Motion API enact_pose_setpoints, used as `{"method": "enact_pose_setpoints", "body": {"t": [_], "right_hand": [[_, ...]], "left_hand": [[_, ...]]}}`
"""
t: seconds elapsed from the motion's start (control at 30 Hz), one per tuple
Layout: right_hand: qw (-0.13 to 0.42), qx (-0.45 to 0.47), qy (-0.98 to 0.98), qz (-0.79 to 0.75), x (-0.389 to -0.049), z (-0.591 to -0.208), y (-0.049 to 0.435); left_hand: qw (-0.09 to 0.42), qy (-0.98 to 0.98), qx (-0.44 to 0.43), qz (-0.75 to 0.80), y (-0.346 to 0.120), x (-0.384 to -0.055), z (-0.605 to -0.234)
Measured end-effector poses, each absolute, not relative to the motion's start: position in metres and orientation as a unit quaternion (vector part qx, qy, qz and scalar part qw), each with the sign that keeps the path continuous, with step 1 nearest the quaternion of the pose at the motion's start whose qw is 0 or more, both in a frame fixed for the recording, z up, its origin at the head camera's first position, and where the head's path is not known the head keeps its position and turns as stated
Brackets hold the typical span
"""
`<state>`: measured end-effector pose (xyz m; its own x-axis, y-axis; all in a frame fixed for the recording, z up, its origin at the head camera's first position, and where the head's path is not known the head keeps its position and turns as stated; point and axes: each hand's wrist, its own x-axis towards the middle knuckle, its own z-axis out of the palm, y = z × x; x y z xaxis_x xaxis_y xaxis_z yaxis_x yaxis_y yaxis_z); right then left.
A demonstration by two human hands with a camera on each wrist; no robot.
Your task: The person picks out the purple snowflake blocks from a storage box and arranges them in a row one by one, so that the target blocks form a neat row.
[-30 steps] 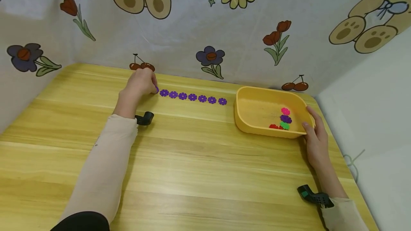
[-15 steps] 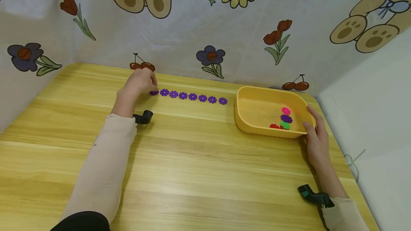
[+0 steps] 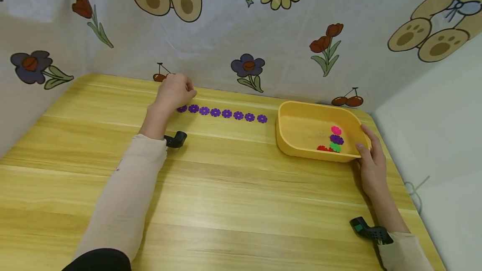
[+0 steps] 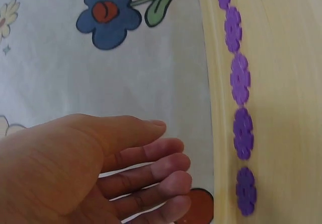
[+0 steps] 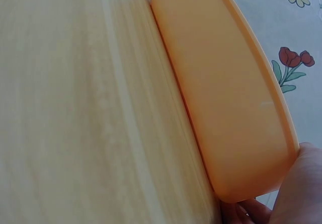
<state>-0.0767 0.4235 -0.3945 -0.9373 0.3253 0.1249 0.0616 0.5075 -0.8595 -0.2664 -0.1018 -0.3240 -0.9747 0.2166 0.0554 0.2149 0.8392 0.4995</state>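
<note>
Purple snowflake discs (image 3: 226, 113) lie flat in a row along the back of the table. My left hand (image 3: 172, 92) hovers above the row's left end and partly covers the last disc. In the left wrist view its fingers (image 4: 171, 166) are relaxed, with nothing between them and the thumb. My right hand (image 3: 372, 170) grips the right end of a yellow plastic tub (image 3: 316, 154), thumb over the rim. Inside the tub are a pink disc (image 3: 336, 130), purple discs (image 3: 337, 139), a green disc (image 3: 335, 147) and red discs (image 3: 322, 148). The right wrist view shows the tub's outer side (image 5: 221, 93).
A wood-grain table (image 3: 233, 204) carries everything. Behind it hangs a white cloth (image 3: 211, 53) printed with bears and flowers, close behind the row. On the right is a white wall (image 3: 444, 137) with a thin cord (image 3: 414, 189) beside the table edge.
My left hand has let go of the leftmost purple disc, now lying at the row's end, and has risen and shifted slightly right. My right hand and the tub have stayed put.
</note>
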Motion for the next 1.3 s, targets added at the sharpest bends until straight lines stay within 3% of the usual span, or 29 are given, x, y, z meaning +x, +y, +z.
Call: {"method": "enact_pose_setpoints", "body": {"t": [0.4, 0.93, 1.3], "right_hand": [[0.139, -0.105, -0.851, 0.496, -0.078, -0.396, 0.425], [0.14, -0.088, -0.831, 0.531, -0.074, -0.398, 0.428], [0.14, -0.094, -0.837, 0.52, -0.078, -0.397, 0.424]], "left_hand": [[-0.014, 0.951, 0.153, 0.269, -0.054, -0.268, -0.32], [-0.024, 0.929, 0.237, 0.282, 0.052, -0.251, -0.307], [-0.011, 0.912, 0.269, 0.311, 0.1, -0.239, -0.301]]}}
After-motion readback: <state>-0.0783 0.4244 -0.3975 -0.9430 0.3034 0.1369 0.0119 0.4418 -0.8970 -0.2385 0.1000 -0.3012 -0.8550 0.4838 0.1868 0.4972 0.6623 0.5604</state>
